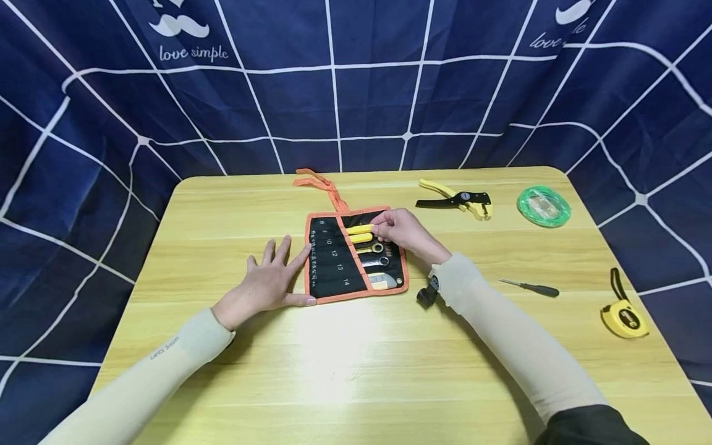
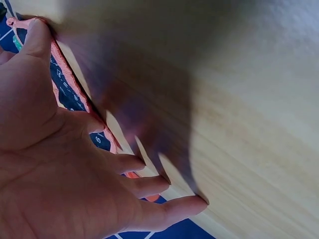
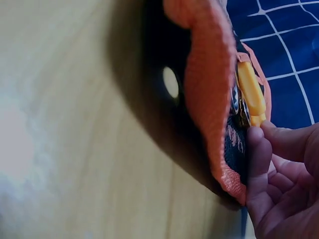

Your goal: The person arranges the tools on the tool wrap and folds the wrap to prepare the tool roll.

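A black tool pouch (image 1: 328, 272) with orange edging lies unfolded on the table, size numbers printed on its left flap. My left hand (image 1: 269, 281) rests with spread fingers at the pouch's left edge, the thumb on its lower corner. On the pocket side, my right hand (image 1: 408, 235) pinches the end of a yellow handle (image 1: 360, 229) between thumb and index finger. The rest of that tool is hidden. Another yellow handle (image 1: 361, 238), two wrenches (image 1: 376, 262) and a flat yellow-and-grey tool (image 1: 384, 282) sit in the pockets below. In the right wrist view the yellow handle (image 3: 250, 87) touches the fingertips.
Orange ties (image 1: 322, 183) trail behind the pouch. Yellow-and-black wire strippers (image 1: 461, 199) and a green-wrapped coil (image 1: 544, 206) lie at the back right. A screwdriver (image 1: 534, 288) and a yellow tape measure (image 1: 624, 318) are farther right. Blue checked cloth (image 1: 372, 99) hangs behind the table (image 1: 345, 383).
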{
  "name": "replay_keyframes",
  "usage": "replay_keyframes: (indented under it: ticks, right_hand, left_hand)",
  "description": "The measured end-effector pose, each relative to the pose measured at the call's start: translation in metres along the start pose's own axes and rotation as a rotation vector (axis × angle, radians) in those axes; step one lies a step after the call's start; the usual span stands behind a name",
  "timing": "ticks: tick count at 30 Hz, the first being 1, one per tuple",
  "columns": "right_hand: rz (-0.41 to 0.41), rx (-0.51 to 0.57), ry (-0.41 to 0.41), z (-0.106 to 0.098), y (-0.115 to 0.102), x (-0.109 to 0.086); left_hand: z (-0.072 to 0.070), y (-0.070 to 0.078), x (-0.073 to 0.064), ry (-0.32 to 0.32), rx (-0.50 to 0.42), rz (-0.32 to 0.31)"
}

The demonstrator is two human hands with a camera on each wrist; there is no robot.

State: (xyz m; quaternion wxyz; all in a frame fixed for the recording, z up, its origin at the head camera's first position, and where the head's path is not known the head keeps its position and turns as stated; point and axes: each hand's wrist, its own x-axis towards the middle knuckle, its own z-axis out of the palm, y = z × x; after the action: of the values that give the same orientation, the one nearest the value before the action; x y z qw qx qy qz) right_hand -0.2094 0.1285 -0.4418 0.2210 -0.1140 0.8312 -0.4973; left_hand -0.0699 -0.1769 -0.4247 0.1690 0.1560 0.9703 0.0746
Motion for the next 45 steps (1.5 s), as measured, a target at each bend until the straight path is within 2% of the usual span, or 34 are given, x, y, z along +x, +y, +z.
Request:
replay_keyframes:
  ticks: [5,18,26,36,38,45]
  right_hand:
    - [0.008,0.020,0.003,0.001,-0.001,0.002]
    - [0.018,-0.054,0.095,0.006,-0.009,-0.002]
    - [0.044,0.027,0.099,0.005,-0.008,-0.003]
    - [0.006,-0.019,0.175,-0.005,-0.011,-0.017]
    - [-0.005,0.000,0.176,-0.007,-0.012,-0.020]
    - [-0.032,0.189,0.176,-0.017,-0.020,-0.037]
  left_hand:
    - [-0.001,0.000,0.001,-0.001,0.011,-0.002]
    - [-0.001,0.000,0.001,0.002,0.010,0.001]
    - [0.002,0.001,0.001,0.012,0.027,0.004]
    - [0.004,0.001,0.001,0.003,0.007,0.002]
    - [0.004,0.000,0.000,0.004,0.013,-0.001]
    - [0.004,-0.001,0.001,0.031,0.046,0.005]
